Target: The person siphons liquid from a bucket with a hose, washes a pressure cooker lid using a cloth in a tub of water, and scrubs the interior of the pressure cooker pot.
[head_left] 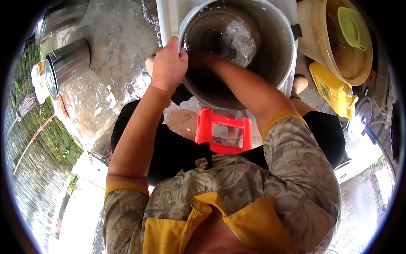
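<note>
A large metal pot (275, 46) with a dark handle on its right side stands in front of me, with some water and foam in its bottom. My left hand (170, 62) is closed on the pot's left rim, thumb toward the inside. Into the pot reaches my right hand (202, 62), low against the near left inner wall. Its fingers are smeared by motion and lost in shadow, so I cannot see whether they hold anything. Beneath the pot is a white tub or tray (165, 19).
A red plastic stool (204, 127) is between my knees. To the right stand a cream bucket (311, 38) with a green plastic strainer or bowl (350, 26) in it and a yellow jug (332, 91). Metal canisters (74, 59) lie or stand left on wet concrete.
</note>
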Available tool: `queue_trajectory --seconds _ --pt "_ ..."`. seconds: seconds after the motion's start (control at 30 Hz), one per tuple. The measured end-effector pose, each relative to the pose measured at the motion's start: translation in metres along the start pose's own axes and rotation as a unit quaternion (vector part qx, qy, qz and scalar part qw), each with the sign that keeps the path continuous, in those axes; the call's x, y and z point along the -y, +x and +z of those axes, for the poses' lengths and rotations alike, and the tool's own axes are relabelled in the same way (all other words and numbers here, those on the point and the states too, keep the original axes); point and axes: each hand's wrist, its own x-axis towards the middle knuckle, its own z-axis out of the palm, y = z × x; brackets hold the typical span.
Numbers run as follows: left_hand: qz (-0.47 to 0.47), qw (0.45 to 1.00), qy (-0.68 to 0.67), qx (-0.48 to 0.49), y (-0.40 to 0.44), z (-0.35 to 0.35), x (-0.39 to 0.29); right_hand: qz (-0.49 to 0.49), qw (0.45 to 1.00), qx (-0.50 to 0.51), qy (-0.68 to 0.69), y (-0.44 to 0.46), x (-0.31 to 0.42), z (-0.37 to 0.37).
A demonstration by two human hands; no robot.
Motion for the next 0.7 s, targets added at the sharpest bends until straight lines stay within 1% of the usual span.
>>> queue_trajectory --seconds 0.07,0.1,0.13,0.17,0.2,0.23,0.27,0.3,0.33,0.37,0.4,0.43,0.47,0.5,0.53,0.57,0.6,0.63,0.7 --pt "0.021 1.0 -0.002 -0.009 0.001 -0.001 0.006 -0.103 0.979 -0.02 0.177 0.027 0.019 -0.018" --pt "0.022 1.0 -0.004 -0.009 0.001 -0.003 0.006 -0.107 0.992 -0.064 -0.004 0.081 -0.016 -0.024" --pt "0.022 1.0 -0.009 -0.008 0.001 -0.005 0.007 -0.018 1.0 -0.009 0.023 0.108 -0.045 -0.05" --pt "0.014 0.999 -0.029 -0.001 0.002 -0.005 0.007 0.073 0.996 0.042 0.041 0.137 -0.077 -0.074" --pt "0.014 0.999 -0.033 -0.005 0.001 -0.004 0.006 0.151 0.968 0.119 0.161 0.131 -0.076 -0.096" --pt "0.03 0.998 -0.053 -0.008 -0.001 -0.002 0.005 0.243 0.917 0.178 0.26 0.125 -0.074 -0.118" --pt "0.047 0.996 -0.072 -0.007 -0.004 0.0 0.004 0.215 0.965 0.116 0.097 0.102 -0.064 -0.11" --pt "0.032 0.996 -0.082 0.002 -0.007 0.005 0.003 0.181 0.98 0.048 -0.069 0.074 -0.052 -0.099" --pt "0.053 0.996 -0.069 0.012 -0.009 0.008 0.002 0.143 0.962 -0.021 -0.233 0.05 -0.041 -0.089" --pt "0.02 0.998 -0.058 0.033 -0.009 0.006 -0.001 0.084 0.92 -0.106 -0.367 0.052 -0.029 -0.068" --pt "-0.014 0.997 -0.047 0.054 -0.007 0.004 -0.005 0.049 0.846 -0.203 -0.491 0.057 -0.02 -0.046" --pt "-0.013 0.997 -0.048 0.054 -0.006 0.002 -0.008 0.05 0.845 -0.203 -0.492 0.058 -0.008 -0.021" --pt "-0.021 0.998 -0.048 0.039 -0.004 -0.002 -0.009 -0.05 0.971 -0.197 -0.129 0.045 0.006 0.006" --pt "-0.028 0.998 -0.047 0.025 -0.004 -0.005 -0.01 -0.144 0.943 -0.16 0.254 0.027 0.014 0.029" --pt "-0.027 0.998 -0.046 0.024 -0.003 -0.007 -0.008 -0.215 0.957 -0.072 0.18 0.007 0.005 0.045" --pt "-0.008 0.998 -0.058 0.005 -0.002 -0.01 -0.005 -0.283 0.954 0.015 0.1 -0.012 -0.008 0.051" --pt "0.011 0.997 -0.071 -0.015 0.001 -0.012 -0.004 -0.284 0.954 0.012 0.096 -0.027 -0.015 0.046" --pt "0.019 0.998 -0.065 -0.019 0.001 -0.014 -0.004 -0.334 0.942 -0.016 -0.034 -0.038 -0.024 0.041" --pt "0.009 0.997 -0.071 -0.007 -0.004 -0.009 0.001 -0.348 0.925 -0.067 -0.14 -0.038 -0.025 0.03"
